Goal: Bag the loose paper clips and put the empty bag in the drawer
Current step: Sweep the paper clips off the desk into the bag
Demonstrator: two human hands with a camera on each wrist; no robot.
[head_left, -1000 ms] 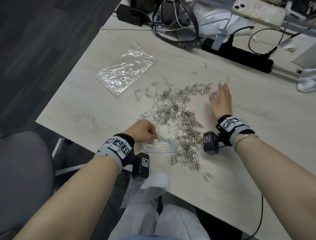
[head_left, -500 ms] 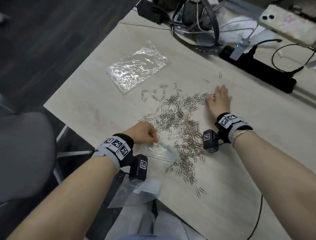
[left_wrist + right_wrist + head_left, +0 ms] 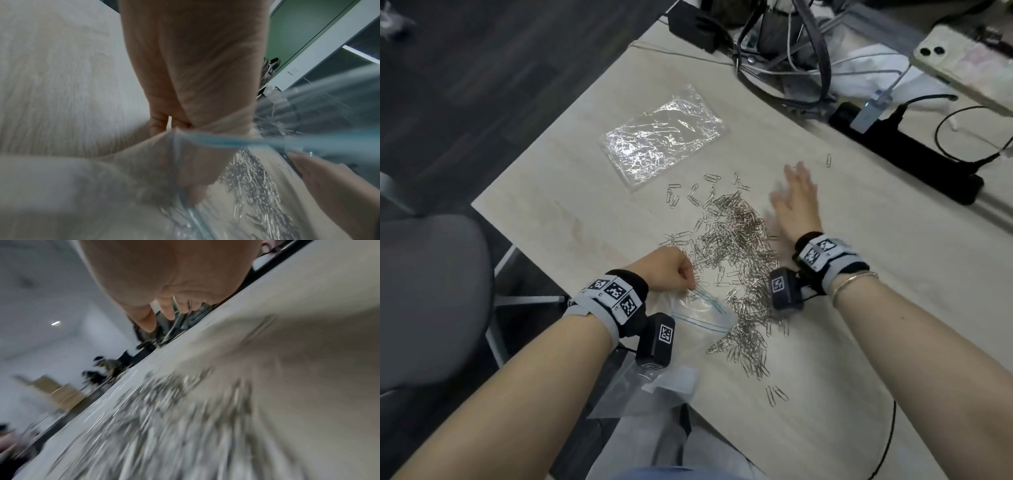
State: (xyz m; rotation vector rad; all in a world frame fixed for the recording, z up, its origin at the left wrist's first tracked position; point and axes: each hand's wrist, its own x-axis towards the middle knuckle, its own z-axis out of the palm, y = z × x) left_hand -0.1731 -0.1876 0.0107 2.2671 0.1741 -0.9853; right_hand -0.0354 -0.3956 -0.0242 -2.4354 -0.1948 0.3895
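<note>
A heap of loose silver paper clips [image 3: 736,260] lies in the middle of the pale table [image 3: 859,394]. My left hand [image 3: 671,267] pinches the blue-striped mouth of a clear zip bag [image 3: 702,315] at the table's near edge; the bag hangs over that edge. The left wrist view shows my left hand [image 3: 180,129] gripping the bag's rim [image 3: 216,142], with clips [image 3: 257,186] seen through the plastic. My right hand [image 3: 796,202], blurred, is spread flat with straight fingers at the heap's far right side. In the right wrist view its fingertips [image 3: 170,311] point away over blurred clips [image 3: 164,418].
A second, crinkled clear bag [image 3: 664,137] lies flat at the table's far left. A black power strip [image 3: 907,154], tangled cables [image 3: 791,51] and a phone [image 3: 962,65] crowd the far edge. One stray clip [image 3: 828,160] lies near the strip. A grey chair [image 3: 428,294] stands on the left.
My right hand has swept the far clips leftward toward the heap and now moves, blurred, at its right side. The left hand keeps its pinch on the bag's mouth.
</note>
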